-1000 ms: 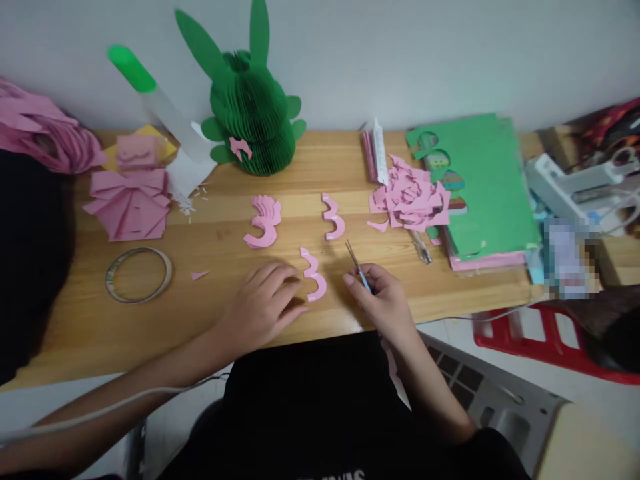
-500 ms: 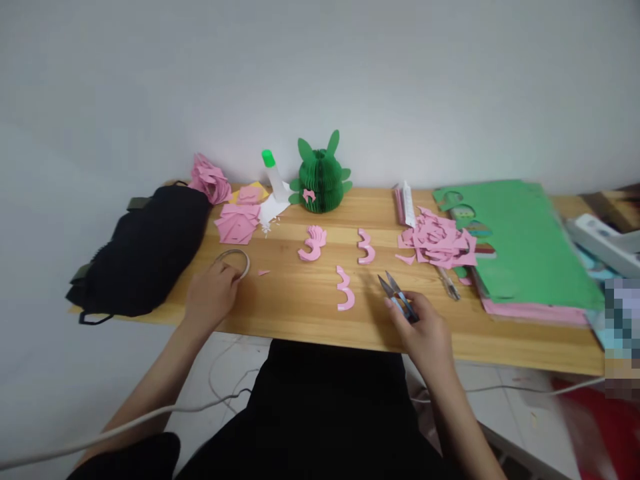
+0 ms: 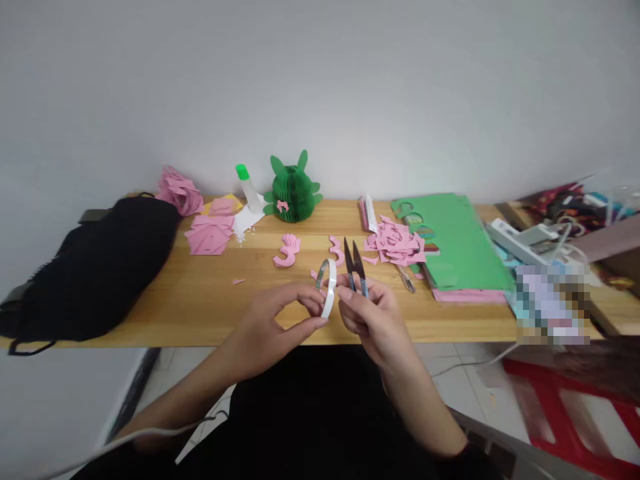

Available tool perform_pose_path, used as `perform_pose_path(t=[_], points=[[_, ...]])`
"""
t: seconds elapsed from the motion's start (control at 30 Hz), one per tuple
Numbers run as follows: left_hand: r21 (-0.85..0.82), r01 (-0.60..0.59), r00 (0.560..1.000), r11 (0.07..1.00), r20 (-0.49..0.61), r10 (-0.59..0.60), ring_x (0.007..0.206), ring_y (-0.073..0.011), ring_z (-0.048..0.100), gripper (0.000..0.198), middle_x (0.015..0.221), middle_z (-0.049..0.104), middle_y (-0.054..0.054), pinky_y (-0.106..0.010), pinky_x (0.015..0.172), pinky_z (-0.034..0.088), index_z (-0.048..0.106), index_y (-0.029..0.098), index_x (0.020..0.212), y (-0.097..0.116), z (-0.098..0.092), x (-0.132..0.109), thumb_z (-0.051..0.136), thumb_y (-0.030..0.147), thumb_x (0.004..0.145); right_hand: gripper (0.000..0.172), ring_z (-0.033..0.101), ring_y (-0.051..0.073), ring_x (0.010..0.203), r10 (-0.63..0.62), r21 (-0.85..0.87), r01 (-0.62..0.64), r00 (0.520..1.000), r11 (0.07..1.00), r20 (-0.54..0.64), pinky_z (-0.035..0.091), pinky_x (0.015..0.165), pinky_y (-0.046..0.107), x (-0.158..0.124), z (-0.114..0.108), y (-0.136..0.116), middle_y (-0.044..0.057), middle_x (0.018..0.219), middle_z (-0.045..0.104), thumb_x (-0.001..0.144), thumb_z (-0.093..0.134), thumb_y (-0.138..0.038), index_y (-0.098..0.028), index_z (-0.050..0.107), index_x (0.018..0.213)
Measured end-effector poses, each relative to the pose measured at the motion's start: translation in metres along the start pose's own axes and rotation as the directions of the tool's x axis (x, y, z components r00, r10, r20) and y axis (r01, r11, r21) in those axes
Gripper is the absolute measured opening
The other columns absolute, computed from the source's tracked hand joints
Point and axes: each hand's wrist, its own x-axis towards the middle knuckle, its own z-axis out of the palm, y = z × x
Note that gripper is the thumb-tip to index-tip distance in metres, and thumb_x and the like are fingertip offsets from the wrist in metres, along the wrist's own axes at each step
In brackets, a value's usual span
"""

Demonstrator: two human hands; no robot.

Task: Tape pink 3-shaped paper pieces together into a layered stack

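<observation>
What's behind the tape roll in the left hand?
Beyond the tape roll, a scalloped pink piece shows. At the roll's left edge, a bit of another pink piece peeks out; the rest is covered.

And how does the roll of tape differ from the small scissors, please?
The roll of tape is a pale ring, whereas the scissors have two dark, pointed blades. The roll of tape is in the left grip, while the scissors are in the right grip. The roll of tape is turned nearly edge-on to the camera; the scissors point away from the person, blades apart. Both are hand-held.
</observation>
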Motion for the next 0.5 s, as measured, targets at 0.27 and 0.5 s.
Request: perform_pose_path(t=[0.27, 0.5], points=[[-0.023, -0.051, 0.997, 0.998, 0.052, 0.053, 0.08, -0.0125, 0.07, 0.041, 0.078, 0.069, 0.003, -0.027, 0.089, 0.055, 0.055, 0.021, 0.125, -0.004, 0.004, 0.014, 0.063, 0.013, 0.086, 0.024, 0.018, 0.003, 0.042, -0.074, -0.042, 0.072, 0.996, 0.997, -0.042, 0.016, 0.039, 0.021, 0.001, -0.007, -0.004, -0.01, 0.049, 0.032, 0.075, 0.076, -0.038, -0.017, 0.072, 0.086], [-0.069, 0.032, 0.994, 0.997, 0.103, -0.025, 0.077, -0.0124, 0.068, 0.033, 0.082, 0.068, 0.003, -0.027, 0.08, 0.055, 0.057, 0.023, 0.117, -0.01, 0.007, 0.026, 0.061, 0.014, 0.086, 0.025, 0.02, 0.004, 0.043, -0.074, -0.066, 0.07, 0.995, 0.995, -0.062, 0.017, 0.04, 0.021, 0.015, -0.009, -0.007, -0.01, 0.05, 0.034, 0.075, 0.075, -0.04, -0.018, 0.07, 0.086]])
